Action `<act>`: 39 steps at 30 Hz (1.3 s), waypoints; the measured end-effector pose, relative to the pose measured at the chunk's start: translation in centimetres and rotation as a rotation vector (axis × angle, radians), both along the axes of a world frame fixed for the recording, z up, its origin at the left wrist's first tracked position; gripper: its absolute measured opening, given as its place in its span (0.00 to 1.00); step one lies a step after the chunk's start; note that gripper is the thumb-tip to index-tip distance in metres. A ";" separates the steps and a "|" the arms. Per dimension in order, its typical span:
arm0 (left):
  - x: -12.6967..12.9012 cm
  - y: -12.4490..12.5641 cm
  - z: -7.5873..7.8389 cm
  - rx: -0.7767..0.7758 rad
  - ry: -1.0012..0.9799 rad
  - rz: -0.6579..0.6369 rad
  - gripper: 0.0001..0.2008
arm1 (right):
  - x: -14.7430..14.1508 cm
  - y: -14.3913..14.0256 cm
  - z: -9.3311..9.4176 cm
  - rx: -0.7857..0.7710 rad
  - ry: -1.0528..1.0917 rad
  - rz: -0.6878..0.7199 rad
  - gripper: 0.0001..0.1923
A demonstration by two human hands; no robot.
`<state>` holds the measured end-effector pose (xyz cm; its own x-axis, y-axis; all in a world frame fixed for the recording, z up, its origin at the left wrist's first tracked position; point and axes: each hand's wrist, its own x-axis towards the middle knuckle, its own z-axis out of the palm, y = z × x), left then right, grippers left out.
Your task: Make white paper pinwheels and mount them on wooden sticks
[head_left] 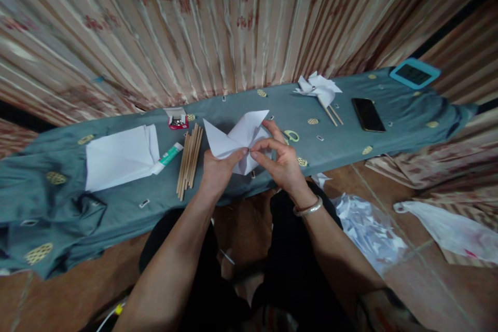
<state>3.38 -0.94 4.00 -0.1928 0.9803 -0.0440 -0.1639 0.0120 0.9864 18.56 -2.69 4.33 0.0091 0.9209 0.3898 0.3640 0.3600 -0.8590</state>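
Forearms (pixel 171 259) cut off below, hands (pixel 285 162) partly hiding the paper pinwheel (pixel 247 128)

Room: worktop (pixel 334 145) front strip passable, green loop (pixel 297 138) to phone (pixel 368 114) | Left: sticks (pixel 189 163) tight beside held paper (pixel 221 146), then glue stick (pixel 169 157), paper stack (pixel 119 158) block | Back left: small box (pixel 179 123) | Back right: pinwheels (pixel 322 88), sticks jutting forward | Rear: curtain (pixel 218 36) walls it off

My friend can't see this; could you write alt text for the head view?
A person's left hand and right hand pinch folded white paper at its center, over patterned cloth. Left lie paper sheets and wooden sticks; right, paper pinwheels and a phone.
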 end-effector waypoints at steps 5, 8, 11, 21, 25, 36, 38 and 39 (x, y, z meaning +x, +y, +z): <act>-0.1 -0.1 0.1 -0.005 0.000 -0.036 0.18 | 0.2 0.1 -0.1 -0.025 0.014 0.046 0.06; -0.2 -0.1 0.1 0.017 0.019 -0.041 0.18 | 0.3 0.2 -0.2 -0.050 0.055 0.067 0.06; -0.4 -0.1 0.1 0.021 0.041 -0.045 0.19 | 0.3 0.2 -0.2 -0.086 0.086 0.089 0.06; -0.8 -0.3 0.1 0.038 0.088 -0.051 0.19 | 0.3 0.0 0.0 -0.135 0.153 0.136 0.10; -0.9 -0.3 0.2 0.053 0.116 -0.084 0.18 | 0.3 0.0 0.1 -0.156 0.208 0.159 0.12; -1.0 -0.2 0.2 0.051 0.099 -0.104 0.18 | 0.4 0.2 -0.3 -0.193 0.288 0.209 0.08; -1.0 -0.2 0.1 0.047 0.111 -0.091 0.17 | 0.5 0.1 -0.3 -0.192 0.280 0.211 0.07; -1.0 -0.2 0.1 0.045 0.118 -0.084 0.17 | 0.5 0.1 -0.3 -0.191 0.277 0.213 0.07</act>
<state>2.39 -1.11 4.08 -0.1113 0.9936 0.0182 -0.0472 -0.0235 0.9986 19.02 -2.55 4.00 -0.1091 0.9691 0.2214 0.0439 0.2272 -0.9729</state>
